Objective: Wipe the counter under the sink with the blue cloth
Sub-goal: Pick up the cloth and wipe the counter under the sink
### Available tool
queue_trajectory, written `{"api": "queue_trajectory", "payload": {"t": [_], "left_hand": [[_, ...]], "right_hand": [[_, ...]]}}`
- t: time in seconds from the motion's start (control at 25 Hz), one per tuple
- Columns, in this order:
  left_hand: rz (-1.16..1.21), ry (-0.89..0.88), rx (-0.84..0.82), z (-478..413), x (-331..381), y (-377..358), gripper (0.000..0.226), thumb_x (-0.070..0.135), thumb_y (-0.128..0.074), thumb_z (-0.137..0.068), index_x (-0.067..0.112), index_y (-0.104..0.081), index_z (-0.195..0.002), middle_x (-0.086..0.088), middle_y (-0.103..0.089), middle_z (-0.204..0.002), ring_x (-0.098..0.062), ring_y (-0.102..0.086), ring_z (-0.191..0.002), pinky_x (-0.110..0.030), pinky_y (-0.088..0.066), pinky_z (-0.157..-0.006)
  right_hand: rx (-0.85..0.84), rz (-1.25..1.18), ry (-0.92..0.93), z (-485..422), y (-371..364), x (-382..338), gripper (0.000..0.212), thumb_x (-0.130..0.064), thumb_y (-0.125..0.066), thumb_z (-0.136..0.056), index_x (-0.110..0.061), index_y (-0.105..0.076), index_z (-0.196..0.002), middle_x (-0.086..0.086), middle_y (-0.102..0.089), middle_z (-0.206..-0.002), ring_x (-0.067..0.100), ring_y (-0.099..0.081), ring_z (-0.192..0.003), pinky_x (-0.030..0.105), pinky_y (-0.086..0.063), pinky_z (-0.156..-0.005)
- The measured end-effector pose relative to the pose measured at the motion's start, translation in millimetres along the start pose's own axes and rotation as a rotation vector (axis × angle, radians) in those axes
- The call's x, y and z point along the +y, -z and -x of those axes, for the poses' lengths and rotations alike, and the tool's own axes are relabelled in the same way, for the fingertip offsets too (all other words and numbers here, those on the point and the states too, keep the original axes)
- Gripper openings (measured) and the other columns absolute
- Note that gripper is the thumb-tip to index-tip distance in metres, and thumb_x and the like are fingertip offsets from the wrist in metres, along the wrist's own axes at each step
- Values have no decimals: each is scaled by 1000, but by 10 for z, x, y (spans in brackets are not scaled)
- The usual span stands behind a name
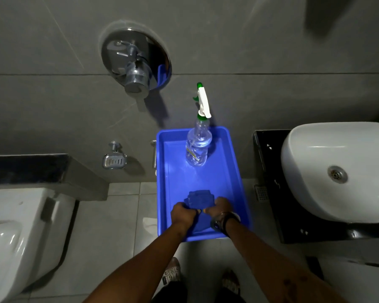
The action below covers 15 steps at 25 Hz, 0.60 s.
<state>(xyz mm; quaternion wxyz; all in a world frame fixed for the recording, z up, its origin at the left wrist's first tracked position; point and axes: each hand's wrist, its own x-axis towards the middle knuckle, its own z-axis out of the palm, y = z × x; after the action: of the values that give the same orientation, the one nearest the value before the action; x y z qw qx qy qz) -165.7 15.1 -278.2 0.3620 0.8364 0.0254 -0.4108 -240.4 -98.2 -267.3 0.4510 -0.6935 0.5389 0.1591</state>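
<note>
Blue cloth in both fists

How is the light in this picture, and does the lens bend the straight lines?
Head view: the room is dim; glare falls on the chrome wall fitting and the white sink; the spray bottle in the blue tray casts a shadow on the wall; wide-angle distortion bows the tile joints near the edges.

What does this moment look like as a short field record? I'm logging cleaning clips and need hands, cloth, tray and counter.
left hand: closed on the blue cloth
right hand: closed on the blue cloth
blue cloth: bunched, in the near end of the tray
tray: blue, between toilet and sink
spray bottle: upright at the tray's far end
sink: white, right of the tray
counter: black, under the sink, not yet touched
</note>
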Motion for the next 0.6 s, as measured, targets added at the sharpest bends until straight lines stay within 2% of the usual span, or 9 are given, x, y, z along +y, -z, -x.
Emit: {"api": "queue_trajectory", "payload": {"t": [0.16, 0.24, 0.28, 0.36, 0.48, 0.52, 0.6], "left_hand": [[216, 154, -31, -33, 25, -28, 21, 5, -84, -67, 0, -65, -75, -17, -69, -86, -26, -64, -70, -34, -54, -64], [344, 205, -142, 27, 45, 18, 19, 1, -83, -68, -3, -67, -78, -19, -72, -91, -27, -67, -69, -34, -57, -62], [387, 217, -212, 66, 71, 50, 22, 3, -82, -69, -5, -69, -86, -20, -74, -96, -31, -71, -75, -39, -60, -67], [446, 164, -324, 173, 182, 98, 36, 8, -81, -72, -6, -70, -102, -20, -76, -100, -35, -73, -87, -43, -61, -78], [477, 6, -410, 370, 391, 64, 41, 11, -77, -78, -8, -66, -112, -20, -76, -102, -28, -74, -87, -33, -61, -72], [507, -14, -466, 451, 459, 4, 39, 11, -74, -81, -7, -65, -114, -20, -75, -106, -29, -73, -91, -33, -61, -73], [596, 5, -592, 588, 556, -143, 34, 12, -67, -86, -2, -65, -117, -21, -72, -115, -33, -70, -100, -36, -60, -78]], "right_hand": [[-169, -121, -134, -70, 104, 25, 56, -12, -74, -74, 2, -55, -125, 18, -57, -132, 30, -55, -121, 27, -41, -81], [-232, -175, -119, -51, 236, 52, 61, -13, -76, -73, 2, -52, -127, 18, -53, -136, 30, -53, -122, 27, -40, -82], [-240, -190, -115, -20, 318, 59, 62, -14, -77, -72, 2, -54, -126, 17, -54, -136, 28, -55, -118, 28, -42, -84], [-210, -248, -110, 37, 508, 68, 53, -15, -80, -67, 1, -64, -115, 17, -63, -126, 27, -61, -109, 34, -50, -93], [-183, -561, -103, 111, 781, 158, 24, 0, -80, -57, 0, -74, -79, 18, -72, -100, 35, -67, -99, 50, -52, -96], [-194, -634, -73, 151, 873, 206, 16, 4, -79, -57, -1, -73, -71, 18, -71, -94, 37, -68, -96, 52, -52, -96], [-199, -671, -4, 243, 1027, 314, 14, 6, -78, -62, -5, -69, -61, 16, -69, -83, 33, -67, -84, 46, -55, -89]]}}
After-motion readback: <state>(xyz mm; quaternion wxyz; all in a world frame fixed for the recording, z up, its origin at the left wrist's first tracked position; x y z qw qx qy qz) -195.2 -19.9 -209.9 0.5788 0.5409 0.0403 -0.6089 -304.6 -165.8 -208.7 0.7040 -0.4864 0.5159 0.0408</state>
